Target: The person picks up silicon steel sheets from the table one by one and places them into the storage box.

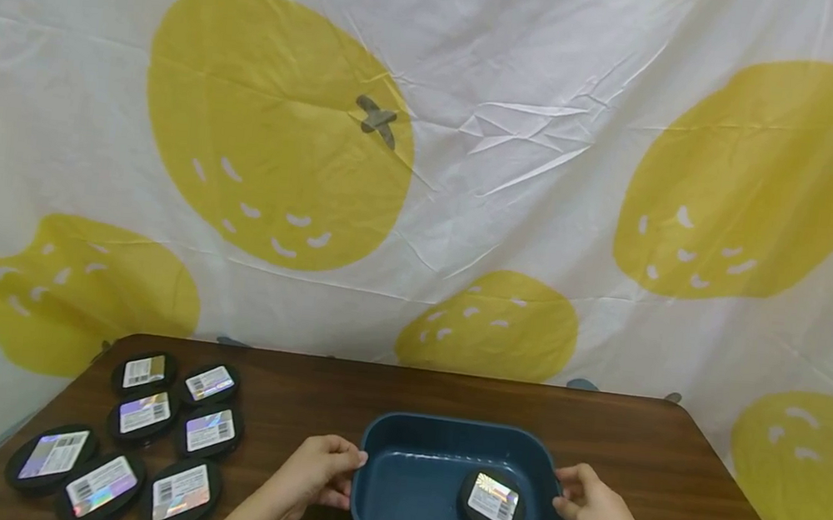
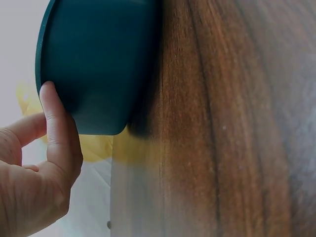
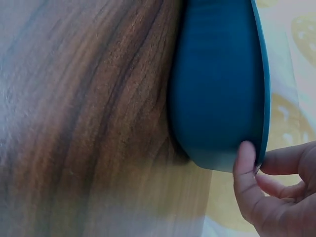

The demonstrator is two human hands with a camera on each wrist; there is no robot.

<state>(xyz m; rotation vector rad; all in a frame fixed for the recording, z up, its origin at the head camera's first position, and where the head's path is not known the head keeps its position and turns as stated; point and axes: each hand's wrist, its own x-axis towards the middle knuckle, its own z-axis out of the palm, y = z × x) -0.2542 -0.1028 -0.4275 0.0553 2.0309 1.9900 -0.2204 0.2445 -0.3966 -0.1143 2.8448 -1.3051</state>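
A blue rectangular basin (image 1: 412, 494) is held at its two ends near the table's front. My left hand (image 1: 316, 476) pinches the left rim, thumb on top and fingers against the outer wall, as the left wrist view shows of the hand (image 2: 44, 163). At the opposite end my right hand (image 1: 599, 512) pinches the rim between thumb and fingers; the right wrist view has this hand (image 3: 271, 192) at the basin's corner (image 3: 217, 89). Inside, toward the right, lies one round black container (image 1: 491, 506) with a silvery barcode label facing up.
Several similar round black containers with labels, among them one at the front (image 1: 181, 495) and one at the back (image 1: 144, 373), lie grouped on the left of the dark wooden table (image 1: 299, 383). Behind the table hangs a white cloth (image 1: 519, 136) printed with yellow fruit.
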